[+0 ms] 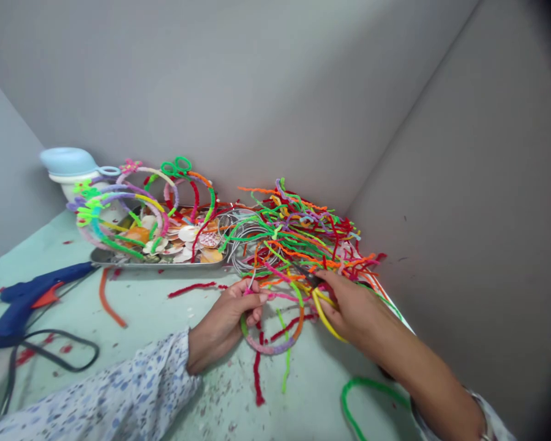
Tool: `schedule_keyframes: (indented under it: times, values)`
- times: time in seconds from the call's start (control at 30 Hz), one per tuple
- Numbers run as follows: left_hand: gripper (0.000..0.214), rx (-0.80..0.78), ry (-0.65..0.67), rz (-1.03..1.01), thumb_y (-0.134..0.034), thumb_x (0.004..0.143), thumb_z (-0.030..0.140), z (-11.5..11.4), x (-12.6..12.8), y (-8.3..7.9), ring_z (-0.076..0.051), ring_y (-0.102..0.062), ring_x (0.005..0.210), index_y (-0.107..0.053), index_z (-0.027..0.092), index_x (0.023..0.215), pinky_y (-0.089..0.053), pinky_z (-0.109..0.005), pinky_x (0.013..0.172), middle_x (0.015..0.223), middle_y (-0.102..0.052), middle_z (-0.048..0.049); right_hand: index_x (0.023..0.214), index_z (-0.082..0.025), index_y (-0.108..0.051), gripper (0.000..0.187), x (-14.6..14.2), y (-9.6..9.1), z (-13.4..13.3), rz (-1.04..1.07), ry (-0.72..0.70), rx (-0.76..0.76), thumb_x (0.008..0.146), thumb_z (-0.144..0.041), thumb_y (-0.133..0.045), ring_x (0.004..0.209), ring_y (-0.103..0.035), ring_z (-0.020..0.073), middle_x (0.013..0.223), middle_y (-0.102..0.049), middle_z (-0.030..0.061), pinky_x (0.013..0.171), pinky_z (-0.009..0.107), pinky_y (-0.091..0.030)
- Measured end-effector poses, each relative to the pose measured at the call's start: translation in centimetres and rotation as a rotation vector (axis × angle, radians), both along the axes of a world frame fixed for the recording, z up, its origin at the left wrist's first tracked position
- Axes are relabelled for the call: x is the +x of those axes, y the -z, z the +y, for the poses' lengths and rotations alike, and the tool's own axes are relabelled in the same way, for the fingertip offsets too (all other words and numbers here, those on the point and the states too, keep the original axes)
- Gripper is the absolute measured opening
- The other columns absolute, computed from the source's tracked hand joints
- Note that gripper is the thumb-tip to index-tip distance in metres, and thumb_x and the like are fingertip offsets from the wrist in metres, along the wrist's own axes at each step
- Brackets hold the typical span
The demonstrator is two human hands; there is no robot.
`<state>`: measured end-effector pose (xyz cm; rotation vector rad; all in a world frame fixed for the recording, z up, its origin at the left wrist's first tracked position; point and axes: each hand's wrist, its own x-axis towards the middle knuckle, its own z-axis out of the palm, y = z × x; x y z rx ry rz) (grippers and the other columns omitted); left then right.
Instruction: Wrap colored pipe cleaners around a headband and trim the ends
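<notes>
Between thumb and fingers, my left hand (pixel 232 315) pinches one end of a ring wrapped in pipe cleaners (pixel 275 350). The ring is pink, lilac, orange and green, and a bare wire end sticks up above my thumb. My right hand (pixel 349 303) grips yellow-handled scissors (pixel 324 312), their dark blades pointing up and left towards the pipe cleaner pile (pixel 298 226). A pink strand runs from my left fingers towards the right. Below the ring lie a dark red pipe cleaner (pixel 258 380) and a light green one (pixel 286 367).
A metal tray (pixel 165 264) holds shells and several finished-looking colourful hoops. Coiled silver wire (pixel 245 242) lies beside it. At left are a blue glue gun (pixel 32 294) with its cord and a white bottle with a blue lid (pixel 68 160). Grey walls (pixel 257 92) stand behind and at right.
</notes>
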<state>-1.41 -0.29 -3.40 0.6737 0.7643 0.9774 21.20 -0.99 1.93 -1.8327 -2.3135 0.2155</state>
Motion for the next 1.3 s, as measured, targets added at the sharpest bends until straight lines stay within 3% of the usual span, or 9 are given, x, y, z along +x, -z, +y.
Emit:
schedule_keyframes:
  times: [0.17, 0.33, 0.4, 0.5, 0.57, 0.63, 0.83, 1.03, 1.3]
  values:
    - [0.02, 0.012, -0.009, 0.005, -0.066, 0.075, 0.013, -0.1, 0.0, 0.2, -0.003, -0.042, 0.04, -0.047, 0.017, 0.078, -0.036, -0.013, 0.042, 0.051, -0.051, 0.0077, 0.125, -0.015, -0.052, 0.039, 0.7, 0.6, 0.9, -0.155, 0.134, 0.01, 0.087, -0.025, -0.05, 0.088, -0.067, 0.0282, 0.107, -0.067, 0.016, 0.069, 0.033, -0.046]
    - [0.021, 0.041, -0.008, -0.013, -0.066, 0.074, 0.011, -0.1, -0.1, 0.2, -0.002, -0.043, 0.042, -0.046, 0.017, 0.079, -0.035, -0.013, 0.042, 0.061, -0.056, 0.0063, 0.122, -0.015, -0.058, 0.037, 0.5, 1.2, 0.9, -0.245, 0.116, -0.039, 0.086, -0.023, -0.053, 0.084, -0.068, 0.0296, 0.098, -0.069, 0.0158, 0.067, 0.035, -0.047]
    - [0.018, 0.061, 0.013, 0.016, -0.063, 0.075, 0.011, -0.2, -0.1, 0.1, -0.002, -0.042, 0.041, -0.047, 0.017, 0.079, -0.034, -0.014, 0.043, 0.057, -0.053, 0.0069, 0.115, -0.016, -0.063, 0.031, 0.1, 0.8, 0.4, -0.237, 0.089, 0.007, 0.086, -0.02, -0.052, 0.084, -0.067, 0.0297, 0.095, -0.069, 0.0149, 0.069, 0.036, -0.048]
    - [0.014, 0.098, 0.054, 0.063, -0.062, 0.076, 0.011, -0.4, 0.0, -0.1, -0.003, -0.041, 0.041, -0.049, 0.016, 0.077, -0.031, -0.014, 0.042, 0.051, -0.05, 0.0075, 0.11, -0.02, -0.066, 0.026, -1.0, 0.0, -0.6, -0.029, -0.084, 0.173, 0.089, -0.017, -0.05, 0.094, -0.063, 0.0257, 0.1, -0.067, 0.0103, 0.08, 0.036, -0.048]
    - [0.014, 0.114, 0.063, 0.075, -0.062, 0.076, 0.011, -0.5, 0.0, -0.2, -0.003, -0.04, 0.041, -0.049, 0.016, 0.077, -0.03, -0.014, 0.041, 0.052, -0.049, 0.0076, 0.11, -0.023, -0.064, 0.026, -2.1, -0.1, -1.2, 0.21, -0.304, 0.142, 0.093, -0.017, -0.046, 0.094, -0.062, 0.0183, 0.103, -0.066, 0.0063, 0.083, 0.029, -0.048]
    - [0.014, 0.126, 0.069, 0.092, -0.063, 0.075, 0.012, -0.5, 0.1, -0.3, -0.002, -0.039, 0.04, -0.049, 0.016, 0.076, -0.028, -0.014, 0.04, 0.053, -0.048, 0.0079, 0.113, -0.022, -0.062, 0.026, -3.1, 0.2, -1.5, 0.339, -0.378, 0.11, 0.094, -0.017, -0.044, 0.098, -0.061, 0.0162, 0.11, -0.064, 0.0059, 0.086, 0.027, -0.047]
    - [0.016, 0.161, 0.092, 0.157, -0.065, 0.073, 0.014, -0.7, 0.2, -0.5, 0.0, -0.041, 0.043, -0.051, 0.015, 0.078, -0.03, -0.015, 0.041, 0.08, -0.062, 0.0011, 0.095, -0.019, -0.065, 0.022, -4.1, 1.3, -1.3, 0.379, -0.341, 0.042, 0.093, -0.013, -0.043, 0.085, -0.061, 0.0166, 0.09, -0.066, 0.0041, 0.077, 0.027, -0.046]
    - [0.014, 0.17, 0.109, 0.188, -0.065, 0.073, 0.014, -0.8, 0.2, -0.5, -0.001, -0.039, 0.043, -0.052, 0.015, 0.079, -0.029, -0.015, 0.042, 0.076, -0.06, 0.002, 0.078, -0.018, -0.061, 0.015, -4.0, 1.0, -1.5, 0.404, -0.27, 0.047, 0.083, -0.008, -0.051, 0.068, -0.058, 0.0131, 0.074, -0.064, -0.0003, 0.061, 0.023, -0.039]
    - [0.015, 0.163, 0.1, 0.188, -0.066, 0.074, 0.016, -0.8, 0.1, -0.4, -0.002, -0.04, 0.045, -0.053, 0.016, 0.079, -0.029, -0.015, 0.043, 0.07, -0.058, 0.0032, 0.088, -0.02, -0.065, 0.015, -3.9, 0.8, -1.7, 0.49, -0.266, -0.008, 0.085, -0.015, -0.052, 0.069, -0.06, 0.012, 0.079, -0.068, -0.0006, 0.063, 0.021, -0.041]
